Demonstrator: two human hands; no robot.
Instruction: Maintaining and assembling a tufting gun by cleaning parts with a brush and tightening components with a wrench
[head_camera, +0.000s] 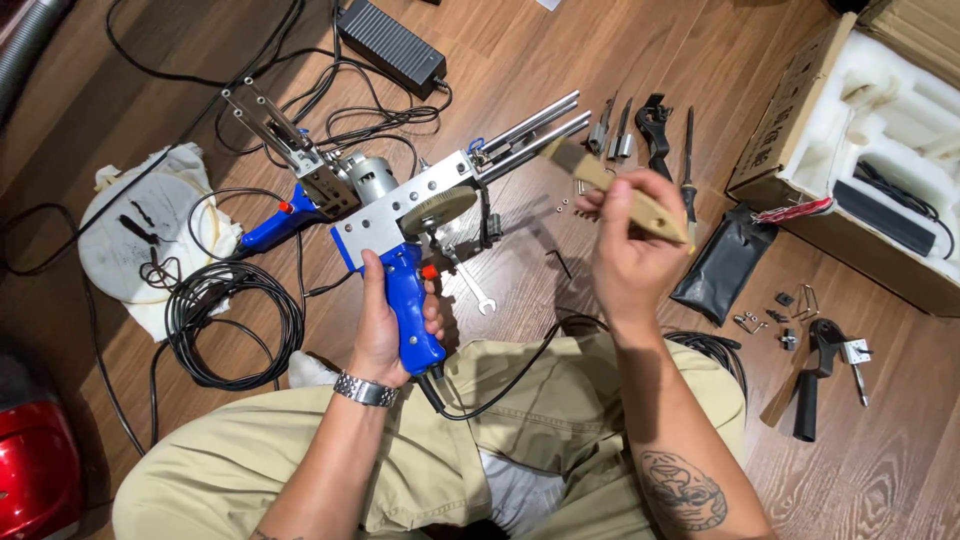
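Tufting gun (420, 215) at frame centre, held up over the wood floor (560, 60), blue grip pointing down, twin metal rods running toward the upper right. Left hand (385, 325) wrapped tight around the blue grip, watch (365, 390) on that wrist. Right hand (630, 245) just right of the gun, fingers closed on a wooden stick (620, 195) whose tip ends near the rods. Second gun (290, 185) lies on the floor at upper left beside a cable coil (235, 325). Wrench (472, 285) under the held gun. Black pouch (722, 262) and open box (860, 150) at right.
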